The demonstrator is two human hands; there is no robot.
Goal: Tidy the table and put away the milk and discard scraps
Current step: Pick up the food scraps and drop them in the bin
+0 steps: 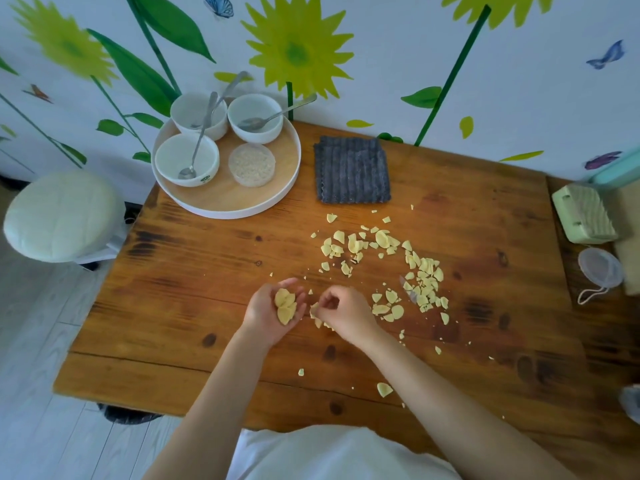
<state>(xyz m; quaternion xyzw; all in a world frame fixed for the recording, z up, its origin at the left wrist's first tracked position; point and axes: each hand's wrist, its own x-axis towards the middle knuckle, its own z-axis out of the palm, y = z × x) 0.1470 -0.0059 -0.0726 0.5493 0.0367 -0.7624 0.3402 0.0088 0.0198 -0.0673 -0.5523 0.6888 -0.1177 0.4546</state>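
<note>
The left hand (273, 311) lies palm up and cupped just above the wooden table (180, 292), holding a small stack of pale yellow chip pieces (285, 306); it is held like a bowl, likely so gathered scraps have somewhere to go. Just to its right, the right hand (341, 311) is palm down with fingers curled in a narrow pinch on a piece or two at the table surface, near enough to the left palm for a short transfer.

Beyond the hands, to the right and farther back, most of the scattered scraps (420, 277) lie in a loose arc, with a few stray bits (384, 389) nearer the person. Clearing looks barely begun.

At the far left, a round tray (225, 202) carries three white bowls with spoons and a small lidded tub of grains (251, 164). A folded grey cloth (351, 169) lies just right of the tray. No milk container can be made out.
</note>
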